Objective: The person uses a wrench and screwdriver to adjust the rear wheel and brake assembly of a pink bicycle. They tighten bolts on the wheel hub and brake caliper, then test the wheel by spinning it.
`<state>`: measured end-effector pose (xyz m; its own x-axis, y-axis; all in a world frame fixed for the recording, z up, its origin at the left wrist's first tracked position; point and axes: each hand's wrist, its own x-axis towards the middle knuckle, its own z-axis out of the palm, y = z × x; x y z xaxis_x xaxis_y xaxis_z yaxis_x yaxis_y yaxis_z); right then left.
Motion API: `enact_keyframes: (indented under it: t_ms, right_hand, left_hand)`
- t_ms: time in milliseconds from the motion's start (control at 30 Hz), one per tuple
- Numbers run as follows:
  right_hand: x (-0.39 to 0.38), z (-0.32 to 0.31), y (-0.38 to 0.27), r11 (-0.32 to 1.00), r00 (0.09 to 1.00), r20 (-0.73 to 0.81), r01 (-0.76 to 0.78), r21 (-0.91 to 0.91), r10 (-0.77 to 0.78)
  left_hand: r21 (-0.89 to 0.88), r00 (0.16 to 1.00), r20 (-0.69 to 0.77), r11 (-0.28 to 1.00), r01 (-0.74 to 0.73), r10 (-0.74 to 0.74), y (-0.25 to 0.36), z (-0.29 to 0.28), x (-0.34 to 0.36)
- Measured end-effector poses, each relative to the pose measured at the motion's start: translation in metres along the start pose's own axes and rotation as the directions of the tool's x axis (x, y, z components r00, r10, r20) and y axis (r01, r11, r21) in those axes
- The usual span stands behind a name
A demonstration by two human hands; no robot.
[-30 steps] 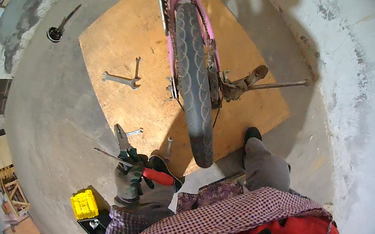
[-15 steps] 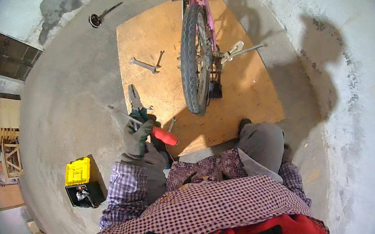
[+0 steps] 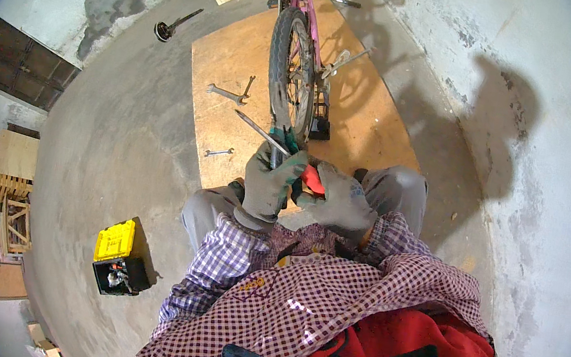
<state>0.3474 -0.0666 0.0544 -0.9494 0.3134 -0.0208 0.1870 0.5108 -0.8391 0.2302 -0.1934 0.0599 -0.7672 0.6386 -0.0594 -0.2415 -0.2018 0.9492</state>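
Note:
My gloved left hand point(image 3: 267, 189) is closed around a screwdriver point(image 3: 260, 130), its metal shaft pointing up and left. From the right, my gloved right hand point(image 3: 343, 200) closes on the screwdriver's red handle. Dark pliers point(image 3: 286, 139) rise from the left hand's grip, partly hidden by the fingers and hard to tell from the tyre behind. Just beyond both hands stands the bicycle wheel point(image 3: 280, 78) with its dark tyre, part of a pink bicycle point(image 3: 314, 24).
Under the bicycle lies a wooden board point(image 3: 374, 129). Open-ended wrenches point(image 3: 226, 93) and a smaller wrench point(image 3: 219, 152) rest on its left side. A black toolbox with a yellow lid point(image 3: 115, 240) sits on the floor at left. A round dark part point(image 3: 163, 32) lies far left.
My left hand moved right, bringing the screwdriver and pliers in front of the wheel. My right hand came into view and took the red handle. The view has shifted slightly.

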Motion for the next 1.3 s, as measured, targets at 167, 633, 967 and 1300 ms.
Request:
enact_keyframes:
  t_ms: [167, 633, 967, 1300]
  right_hand:
    - [-0.042, -0.002, 0.035, 0.989, 0.982, -0.152, 0.128, 0.08, -0.115]
    - [-0.128, -0.118, 0.13, 0.72, 0.971, -0.103, -0.087, 0.689, 0.215]
    - [-0.131, -0.101, 0.124, 0.673, 0.949, -0.106, -0.128, 0.728, 0.296]
    - [-0.135, -0.104, 0.124, 0.645, 0.948, -0.107, -0.119, 0.755, 0.3]
  left_hand:
    - [-0.022, 0.999, 0.034, 1.0, 0.022, -0.021, 0.0, 0.033, -0.035]
    - [-0.275, 0.982, 0.036, 0.942, 0.19, -0.187, -0.022, 0.061, -0.078]
    - [0.178, 0.982, -0.146, 0.98, -0.092, 0.118, -0.004, -0.004, -0.07]
    - [0.525, 0.96, -0.279, 0.843, 0.119, 0.038, 0.052, -0.08, -0.052]
